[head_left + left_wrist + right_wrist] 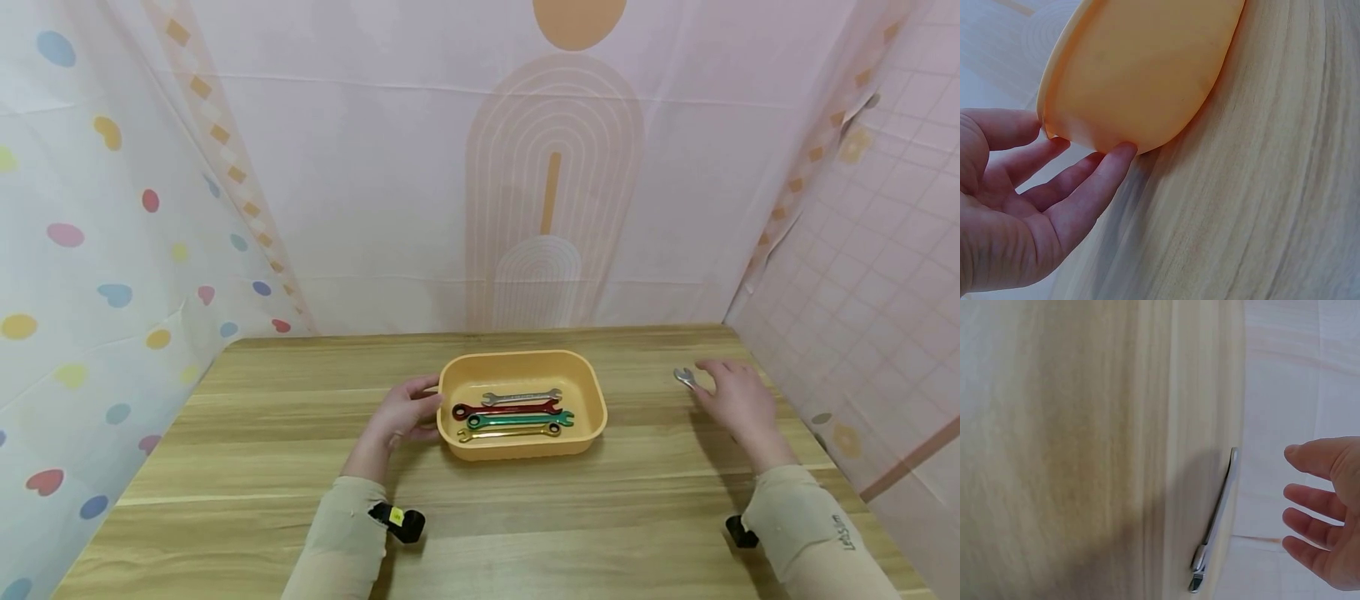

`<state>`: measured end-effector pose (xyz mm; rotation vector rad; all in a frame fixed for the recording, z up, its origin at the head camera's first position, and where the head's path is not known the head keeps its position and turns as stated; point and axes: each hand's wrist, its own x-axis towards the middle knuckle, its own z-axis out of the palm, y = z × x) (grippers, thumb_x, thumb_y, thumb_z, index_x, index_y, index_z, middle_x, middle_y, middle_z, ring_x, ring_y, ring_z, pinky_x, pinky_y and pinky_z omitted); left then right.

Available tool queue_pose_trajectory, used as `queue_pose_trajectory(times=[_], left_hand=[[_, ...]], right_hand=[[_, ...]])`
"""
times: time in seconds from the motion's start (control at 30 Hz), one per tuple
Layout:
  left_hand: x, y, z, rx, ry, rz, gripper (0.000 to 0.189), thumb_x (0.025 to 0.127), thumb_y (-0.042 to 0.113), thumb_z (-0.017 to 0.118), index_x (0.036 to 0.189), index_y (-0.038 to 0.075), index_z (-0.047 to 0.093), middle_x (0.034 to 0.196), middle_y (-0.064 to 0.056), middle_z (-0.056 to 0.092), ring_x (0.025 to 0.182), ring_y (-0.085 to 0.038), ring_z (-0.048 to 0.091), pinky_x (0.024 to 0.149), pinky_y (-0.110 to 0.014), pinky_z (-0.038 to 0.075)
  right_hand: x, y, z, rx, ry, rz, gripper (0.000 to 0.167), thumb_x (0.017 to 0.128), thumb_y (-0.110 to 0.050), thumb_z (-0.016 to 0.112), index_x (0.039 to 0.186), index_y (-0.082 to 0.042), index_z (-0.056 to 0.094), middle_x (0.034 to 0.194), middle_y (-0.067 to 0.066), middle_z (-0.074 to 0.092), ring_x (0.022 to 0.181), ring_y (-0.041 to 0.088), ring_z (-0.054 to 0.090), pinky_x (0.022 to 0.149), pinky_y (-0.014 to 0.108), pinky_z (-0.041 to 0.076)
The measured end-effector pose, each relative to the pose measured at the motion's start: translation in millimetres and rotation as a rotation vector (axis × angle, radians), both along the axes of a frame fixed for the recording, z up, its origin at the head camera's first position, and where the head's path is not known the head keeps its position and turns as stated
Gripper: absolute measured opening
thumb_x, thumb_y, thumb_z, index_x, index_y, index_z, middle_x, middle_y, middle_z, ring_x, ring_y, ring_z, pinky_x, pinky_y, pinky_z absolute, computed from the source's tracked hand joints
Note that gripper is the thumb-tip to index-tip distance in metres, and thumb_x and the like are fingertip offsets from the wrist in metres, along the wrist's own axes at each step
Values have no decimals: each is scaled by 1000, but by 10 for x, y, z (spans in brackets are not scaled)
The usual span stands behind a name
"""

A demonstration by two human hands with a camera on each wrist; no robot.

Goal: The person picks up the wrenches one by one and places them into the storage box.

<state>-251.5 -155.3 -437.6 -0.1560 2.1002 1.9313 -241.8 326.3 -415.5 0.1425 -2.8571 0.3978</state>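
A yellow plastic bin (521, 451) stands mid-table, holding a silver wrench (522, 397), a red wrench (504, 409), a green wrench (519, 421) and a gold wrench (510, 432) side by side. My left hand (406, 414) holds the bin's left end; in the left wrist view its fingertips (1124, 150) meet the rim and outer wall. To the right, another silver wrench (684, 377) lies on the table, partly hidden by my right hand (741, 403) in the head view. In the right wrist view that wrench (1215, 519) is apart from the spread, bent fingers.
The wooden table (555, 533) reaches back to a patterned cloth curtain (375, 208). Spotted cloth (112, 250) hangs at the left and checked cloth (885, 250) at the right, close to my right hand.
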Motion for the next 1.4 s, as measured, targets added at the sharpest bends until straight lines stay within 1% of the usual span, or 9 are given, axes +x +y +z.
queue_pose_trajectory(times=[0.13, 0.3, 0.6, 0.9, 1.23, 1.4], left_hand=[[10, 10, 5, 0, -2, -1, 49, 100, 5, 54, 148, 2, 43, 138, -27, 48, 113, -36, 57, 75, -42, 59], [22, 23, 12, 0, 1, -5, 49, 100, 4, 55, 148, 2, 43, 138, -28, 48, 112, -36, 58, 74, -42, 59], [2, 10, 7, 17, -1, -8, 49, 101, 4, 52, 149, 1, 41, 139, -28, 46, 114, -37, 57, 77, -43, 58], [5, 12, 19, 28, -1, -11, 49, 101, 4, 53, 149, 1, 40, 138, -28, 46, 115, -38, 56, 77, -44, 58], [-2, -1, 27, 27, -6, -6, 49, 101, 5, 52, 149, 1, 41, 138, -27, 47, 110, -33, 58, 76, -43, 58], [-6, -6, 21, 29, -10, -7, 50, 101, 5, 52, 150, 2, 39, 139, -28, 45, 112, -36, 58, 77, -43, 58]], right_hand=[[-4, 39, -35, -1, -47, -11, 41, 90, -18, 67, 125, 0, 58, 121, 34, 57, 103, 56, 52, 71, 64, 46], [-17, 83, -64, 6, -85, -19, 40, 90, -17, 66, 125, 2, 58, 120, 35, 57, 101, 57, 51, 72, 64, 46], [-69, 96, -80, -13, -154, -25, 42, 91, -16, 64, 126, 4, 56, 118, 36, 57, 99, 56, 54, 70, 61, 48], [-121, 97, -79, -32, -177, -45, 41, 91, -17, 66, 126, 4, 56, 113, 33, 60, 97, 53, 56, 66, 58, 49], [-161, 116, -85, -40, -242, -53, 44, 92, -18, 66, 128, 4, 54, 120, 31, 59, 103, 51, 56, 72, 59, 49], [-190, 125, -79, -42, -287, -60, 45, 92, -18, 65, 130, 4, 53, 121, 30, 59, 104, 50, 57, 73, 59, 49]])
